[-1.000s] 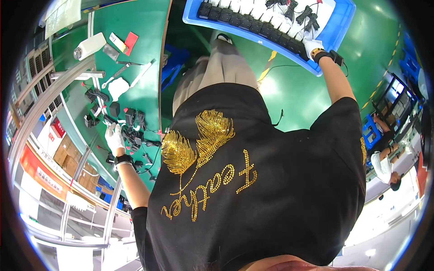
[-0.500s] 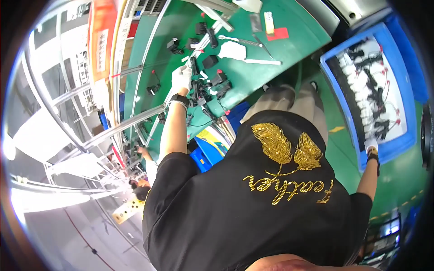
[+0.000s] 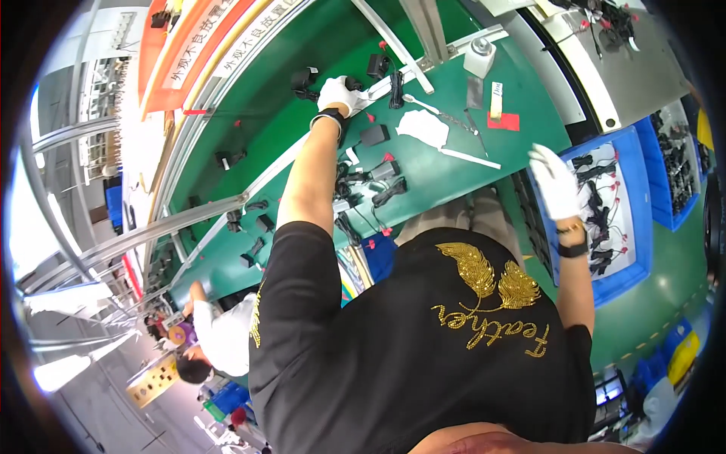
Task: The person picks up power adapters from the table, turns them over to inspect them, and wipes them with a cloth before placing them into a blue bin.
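My left hand (image 3: 338,95), in a white glove, reaches over the metal rail at the far side of the green bench. Its fingers curl round a black power adapter (image 3: 353,83), which they partly hide. Just left of it lies another black adapter (image 3: 304,80), and a third one (image 3: 377,65) stands to its right. My right hand (image 3: 556,185), also gloved, is raised with fingers stretched out beside a blue crate (image 3: 641,219), and nothing is in it. Inside the crate, black adapters with coiled cables and red caps (image 3: 597,212) lie in rows on a white layer.
Nearer on the green bench (image 3: 454,172) are bundled black adapters (image 3: 370,181), a white cloth (image 3: 423,129), a white bottle (image 3: 479,57) and a red card (image 3: 504,122). A second blue crate (image 3: 671,166) stands at the right. A co-worker in white (image 3: 227,333) is at the lower left.
My left hand has moved farther across the bench and closed round an adapter beyond the rail. My right hand has come out of the blue crate, up and left. The whole view has shifted.
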Tool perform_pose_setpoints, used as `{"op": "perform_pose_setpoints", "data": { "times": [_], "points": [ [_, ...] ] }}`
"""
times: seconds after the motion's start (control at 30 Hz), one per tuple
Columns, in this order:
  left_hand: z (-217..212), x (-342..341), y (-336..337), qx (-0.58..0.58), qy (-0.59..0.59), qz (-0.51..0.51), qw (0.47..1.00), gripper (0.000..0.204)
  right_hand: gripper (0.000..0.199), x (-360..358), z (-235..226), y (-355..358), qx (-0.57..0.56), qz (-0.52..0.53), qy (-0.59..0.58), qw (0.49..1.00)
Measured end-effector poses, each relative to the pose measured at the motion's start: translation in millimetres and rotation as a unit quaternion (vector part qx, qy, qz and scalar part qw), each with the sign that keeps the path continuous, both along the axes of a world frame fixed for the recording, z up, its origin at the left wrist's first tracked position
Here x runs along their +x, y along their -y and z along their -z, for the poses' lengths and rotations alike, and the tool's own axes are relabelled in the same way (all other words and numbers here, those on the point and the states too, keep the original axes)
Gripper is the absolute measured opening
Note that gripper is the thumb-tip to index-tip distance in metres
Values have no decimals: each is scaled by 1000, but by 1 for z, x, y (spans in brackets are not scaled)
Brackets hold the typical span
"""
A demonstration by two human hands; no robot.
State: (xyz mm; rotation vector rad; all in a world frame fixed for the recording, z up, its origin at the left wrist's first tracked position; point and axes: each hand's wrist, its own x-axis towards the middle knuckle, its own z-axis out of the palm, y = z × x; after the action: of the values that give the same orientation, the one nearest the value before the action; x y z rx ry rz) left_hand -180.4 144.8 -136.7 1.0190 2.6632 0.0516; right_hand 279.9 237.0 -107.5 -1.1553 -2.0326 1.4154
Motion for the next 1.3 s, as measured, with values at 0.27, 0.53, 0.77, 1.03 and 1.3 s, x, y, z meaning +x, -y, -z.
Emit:
{"op": "perform_pose_setpoints", "data": {
  "times": [0.27,0.53,0.77,1.03,1.3],
  "points": [
    [-28,3,59,463,586,-162,644,33,44,-217,5,-6,144,-108,81,980],
    [-132,67,133,574,761,-187,237,48,47,-377,29,-15,185,-43,389,901],
    [-145,90,155,615,720,-163,278,53,45,-383,40,-12,215,-83,263,937],
    [-121,110,171,661,670,-192,277,44,31,-316,-44,45,-407,-152,-258,863],
    [-147,147,160,671,596,-189,399,50,46,-228,-131,81,-524,-209,-280,777]
  ]
}}
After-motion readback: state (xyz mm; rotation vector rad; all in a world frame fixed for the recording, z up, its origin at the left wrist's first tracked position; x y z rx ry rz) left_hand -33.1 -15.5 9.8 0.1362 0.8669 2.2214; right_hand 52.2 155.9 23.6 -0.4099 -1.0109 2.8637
